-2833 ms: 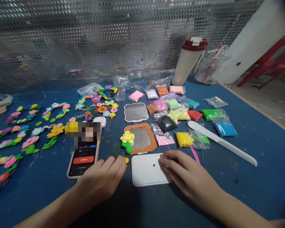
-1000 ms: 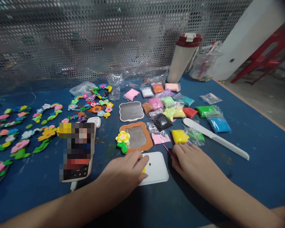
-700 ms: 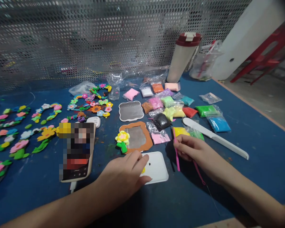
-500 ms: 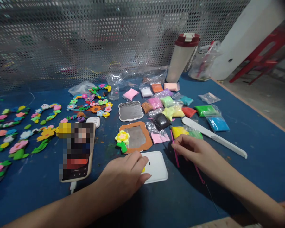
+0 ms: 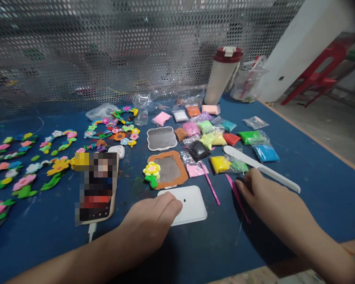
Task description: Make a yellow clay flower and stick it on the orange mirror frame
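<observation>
My left hand (image 5: pixel 156 213) lies over the left part of a white board (image 5: pixel 192 205) with a small black dot on it. Its fingers are curled together, hiding whatever is between them. My right hand (image 5: pixel 262 191) is closed, with the thumb beside a pink pointed modelling tool (image 5: pixel 237 197) that has a loop end. Whatever its fingers pinch is hidden. A pink stick tool (image 5: pixel 210 184) rests between the board and my right hand. Behind the board is a brown-framed mirror (image 5: pixel 182 169) with a yellow clay flower (image 5: pixel 152 169) at its left edge.
A phone (image 5: pixel 114 195) on a cable is at left, near several colourful clay-decorated frames (image 5: pixel 59 167). Bags of coloured clay (image 5: pixel 198 150), a white comb (image 5: pixel 263 169) and a silver mirror (image 5: pixel 162 139) lie further back. A tumbler (image 5: pixel 223 75) stands by the perforated metal panel (image 5: pixel 106 59).
My right hand has let go of the pink stick tool and moved right, to the pointed tool. The yellow piece seen under my left fingers is now hidden. The view has shifted slightly.
</observation>
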